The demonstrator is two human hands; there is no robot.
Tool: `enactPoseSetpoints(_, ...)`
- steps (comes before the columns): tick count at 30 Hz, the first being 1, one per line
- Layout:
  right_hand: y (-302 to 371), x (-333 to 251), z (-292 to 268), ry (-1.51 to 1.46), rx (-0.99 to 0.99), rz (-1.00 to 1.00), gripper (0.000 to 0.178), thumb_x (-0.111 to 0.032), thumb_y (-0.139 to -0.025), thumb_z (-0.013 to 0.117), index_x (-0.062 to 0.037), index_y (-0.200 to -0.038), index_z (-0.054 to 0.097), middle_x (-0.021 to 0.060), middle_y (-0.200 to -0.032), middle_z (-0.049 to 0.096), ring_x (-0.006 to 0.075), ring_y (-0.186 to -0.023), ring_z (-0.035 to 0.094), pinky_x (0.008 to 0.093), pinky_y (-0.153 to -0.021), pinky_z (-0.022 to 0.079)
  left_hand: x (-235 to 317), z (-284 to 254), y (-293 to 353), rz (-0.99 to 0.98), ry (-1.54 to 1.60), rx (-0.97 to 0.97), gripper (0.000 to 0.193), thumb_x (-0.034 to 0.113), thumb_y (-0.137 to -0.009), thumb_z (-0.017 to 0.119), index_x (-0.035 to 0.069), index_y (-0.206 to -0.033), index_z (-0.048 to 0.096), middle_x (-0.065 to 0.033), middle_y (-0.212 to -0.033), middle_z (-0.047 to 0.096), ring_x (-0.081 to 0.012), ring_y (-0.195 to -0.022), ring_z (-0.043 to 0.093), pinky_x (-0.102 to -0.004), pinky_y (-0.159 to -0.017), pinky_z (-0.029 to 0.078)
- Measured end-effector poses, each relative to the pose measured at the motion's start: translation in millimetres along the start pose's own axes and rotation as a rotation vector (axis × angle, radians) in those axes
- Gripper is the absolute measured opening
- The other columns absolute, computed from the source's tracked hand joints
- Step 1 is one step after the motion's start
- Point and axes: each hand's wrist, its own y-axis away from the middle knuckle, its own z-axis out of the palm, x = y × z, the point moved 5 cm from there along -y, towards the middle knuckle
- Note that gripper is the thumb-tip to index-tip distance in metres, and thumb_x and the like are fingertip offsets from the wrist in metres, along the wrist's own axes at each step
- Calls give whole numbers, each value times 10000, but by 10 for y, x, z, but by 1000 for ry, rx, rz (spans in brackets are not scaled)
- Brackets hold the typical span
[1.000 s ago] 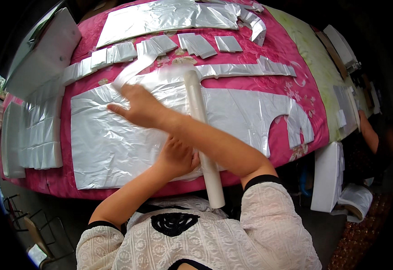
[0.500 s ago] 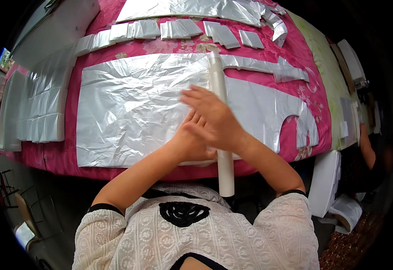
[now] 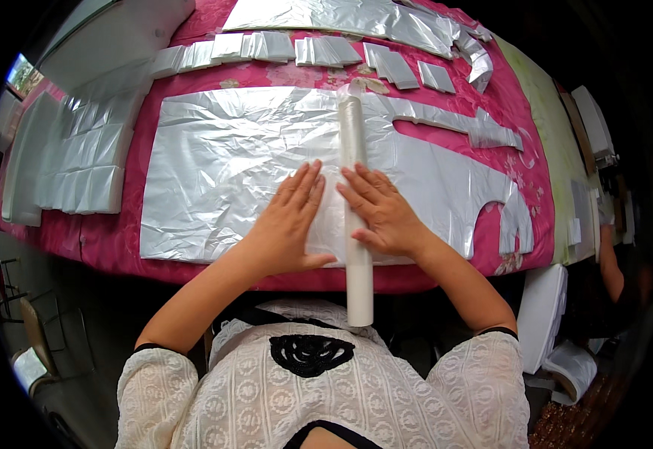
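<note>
A thin, crinkled silvery plastic sheet (image 3: 214, 165) lies flat in front of me, with strap-like strips and curved cutouts at its right end. Across it lies a long whitish roll of film or tube (image 3: 360, 288), its near end jutting past the table edge toward me. My left hand (image 3: 285, 221) rests flat, fingers stretched, on the plastic just left of the roll. Spread over the roll's middle is my right hand (image 3: 386, 213), palm down and open, its fingertips reaching the roll's left side. Neither hand grasps anything.
Folded plastic packets (image 3: 255, 46) line up behind the sheet; another silvery sheet (image 3: 341, 16) lies beyond. Stacked clear packets (image 3: 90, 187) and a white box (image 3: 117, 45) stand left. Pink flowered cloth (image 3: 266, 75) covers the table. At far right shows another person's arm (image 3: 609, 262).
My hands, one crossed over the other before, have parted and now lie side by side. Relative to the sheet, the roll has shifted left. The whole view has swung slightly.
</note>
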Motion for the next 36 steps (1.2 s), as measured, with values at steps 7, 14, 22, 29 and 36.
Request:
enactPoseSetpoints(7,-991,-1639,352,-917,-398,-553,447,-361,-880,532,-27,-1176,557,150,-1151,583,306,-1105,525,387,-951,402,-636,-861,1233,-314,199,382,595,180,-814,595,-29,-1324,370,-210,-1352,406,-343,-1260,388,-389,-1039,297)
enactPoseSetpoints(14,-1445,-706,305,-192,107,-347,429,-240,-796,621,-92,-1192,545,87,-1257,528,260,-1230,436,446,-1056,276,-573,-851,2154,-596,252,450,525,52,-768,622,-22,-1259,449,-190,-1277,493,-322,-1180,480,-359,-992,361)
enactPoseSetpoints(22,-1967,-1135,720,-159,9,-485,448,-374,-851,507,-75,-1182,554,92,-1268,522,266,-1287,358,452,-1076,221,-404,-570,2276,-764,658,466,430,63,-793,616,-16,-1198,494,-155,-1146,545,-245,-1027,560,-331,-878,453)
enactPoseSetpoints(29,-2673,-1792,918,-446,322,-297,259,-203,-837,562,-53,-1042,612,99,-1138,594,291,-1140,498,454,-1019,303,-397,-407,2334,-1062,742,385,589,151,-759,683,-14,-1243,393,-156,-1081,555,-219,-960,571,-330,-846,457)
enactPoseSetpoints(36,-2013,-1355,750,-304,119,-454,329,-254,-826,575,-69,-1098,588,90,-1213,544,267,-1215,432,440,-1066,257,-498,-161,2502,-1113,1078,410,473,146,-761,707,25,-1143,457,-78,-992,587,-140,-874,575,-294,-792,473)
